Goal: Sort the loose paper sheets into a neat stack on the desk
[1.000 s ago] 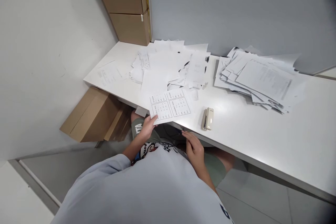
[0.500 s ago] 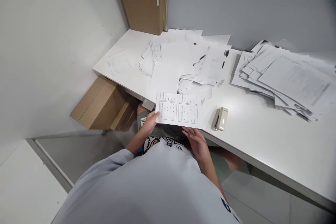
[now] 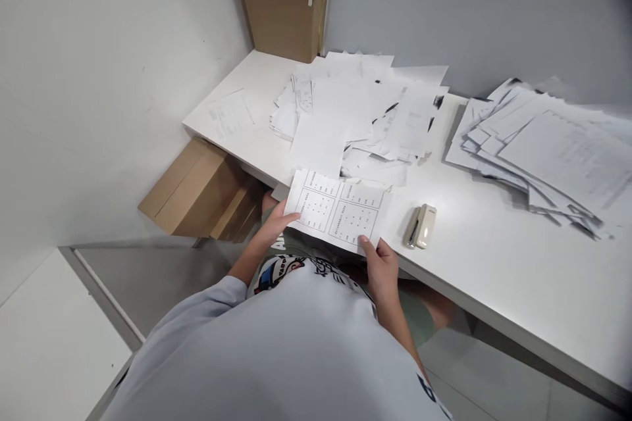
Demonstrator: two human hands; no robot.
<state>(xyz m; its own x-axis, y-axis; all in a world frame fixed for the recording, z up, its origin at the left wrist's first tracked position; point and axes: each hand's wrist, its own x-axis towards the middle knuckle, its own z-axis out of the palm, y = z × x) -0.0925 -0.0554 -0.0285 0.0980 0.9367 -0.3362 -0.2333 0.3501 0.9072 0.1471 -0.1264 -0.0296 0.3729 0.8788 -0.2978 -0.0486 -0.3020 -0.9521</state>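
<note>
Person's L hand point(image 3: 275, 223) clamped on printed sheet point(image 3: 332, 212), L side, thumb on top; R hand point(image 3: 383, 268) clamped nr its R corner, thumb likewise. Forearms angled fwd, sheet at desk's point(image 3: 513, 276) front edge, L of stapler point(image 3: 422, 227).

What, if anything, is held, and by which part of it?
A sheet: the left hand holds its left edge, the right hand its near-right corner.
</note>
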